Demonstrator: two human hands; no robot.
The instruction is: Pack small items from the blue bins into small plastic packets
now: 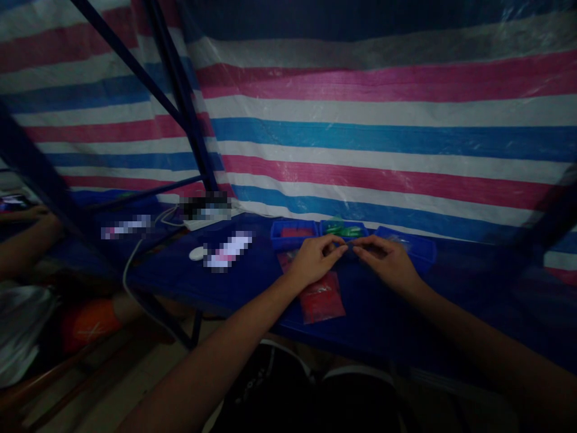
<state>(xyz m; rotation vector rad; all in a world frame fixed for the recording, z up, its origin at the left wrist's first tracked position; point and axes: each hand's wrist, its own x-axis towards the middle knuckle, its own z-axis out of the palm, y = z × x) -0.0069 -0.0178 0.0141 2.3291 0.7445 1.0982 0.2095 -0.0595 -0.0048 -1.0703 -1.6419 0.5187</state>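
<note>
My left hand [315, 260] is raised over the blue table [252, 300], its thumb and fingertips pinched together. Facing it, a small gap away, my right hand [391, 263] pinches in the same way. Whatever lies between the fingertips is too small and dark to make out. Below my left hand is a clear bag of red material [322, 300], partly covered by the wrist. Just beyond the hands stand a blue bin [282, 243] with red contents, a bin holding green pieces [343, 231], and a right-hand bin [424, 251] with clear plastic, partly behind my right hand.
Left on the table are a blurred-out phone-like object [229, 249], a round white object [197, 254] and a white power strip [210, 219] with a cable. A blue metal frame [193, 138] rises there. Another person's arm [31, 234] is at far left. Striped sheeting [383, 144] hangs behind.
</note>
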